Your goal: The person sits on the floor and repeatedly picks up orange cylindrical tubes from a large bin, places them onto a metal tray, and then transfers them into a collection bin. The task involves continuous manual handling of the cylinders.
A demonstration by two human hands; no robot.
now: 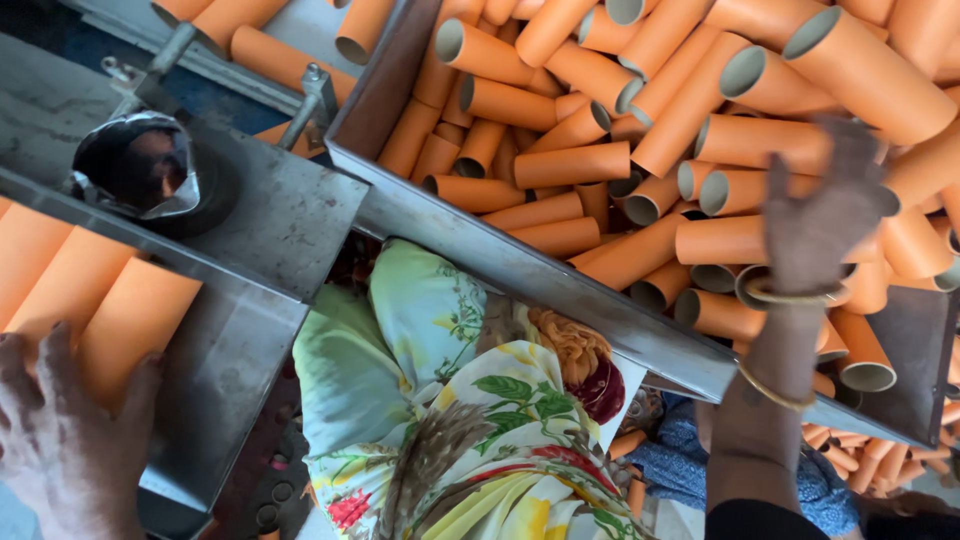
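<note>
My left hand (62, 440) rests at the bottom left on orange cardboard tubes (80, 290) lying side by side in a metal channel. It touches their near ends, fingers spread. My right hand (822, 215) reaches into a metal bin (520, 262) heaped with many orange cardboard tubes (570, 165). The fingers spread over the pile and touch a tube lying crosswise (718, 240). Gold bangles sit on that wrist. Neither hand clearly grips a tube.
A grey metal plate (270, 215) with a dark round opening (140, 165) separates the channel from the bin. Floral cloth (450, 400) lies below the bin's edge. More tubes lie on a rail at the top left (270, 50) and under the bin at lower right.
</note>
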